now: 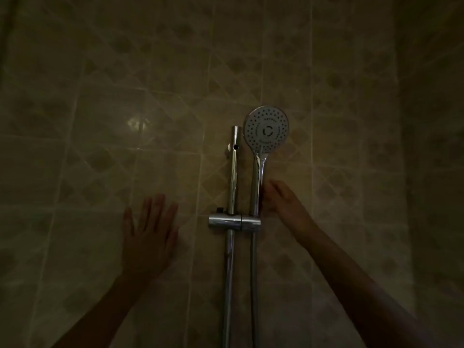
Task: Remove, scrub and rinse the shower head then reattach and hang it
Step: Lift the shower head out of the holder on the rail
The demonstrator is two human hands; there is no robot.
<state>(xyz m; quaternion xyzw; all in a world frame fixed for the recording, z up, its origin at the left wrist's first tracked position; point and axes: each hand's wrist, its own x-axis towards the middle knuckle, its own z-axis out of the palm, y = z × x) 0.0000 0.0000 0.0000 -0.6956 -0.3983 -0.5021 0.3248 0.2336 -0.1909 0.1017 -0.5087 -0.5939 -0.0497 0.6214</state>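
A round chrome shower head (266, 129) hangs upright in the chrome holder (234, 221) on the vertical slide rail (233, 172). Its hose (254, 285) runs straight down below the holder. My right hand (281, 200) is at the right side of the shower head's handle, fingers touching it just above the holder; I cannot tell whether they curl round it. My left hand (150, 234) is held up with straight, spread fingers to the left of the rail, holding nothing.
The room is dim. A tiled wall (113, 121) with a diamond pattern fills the view behind the rail. A wall corner (401, 146) runs down the right side.
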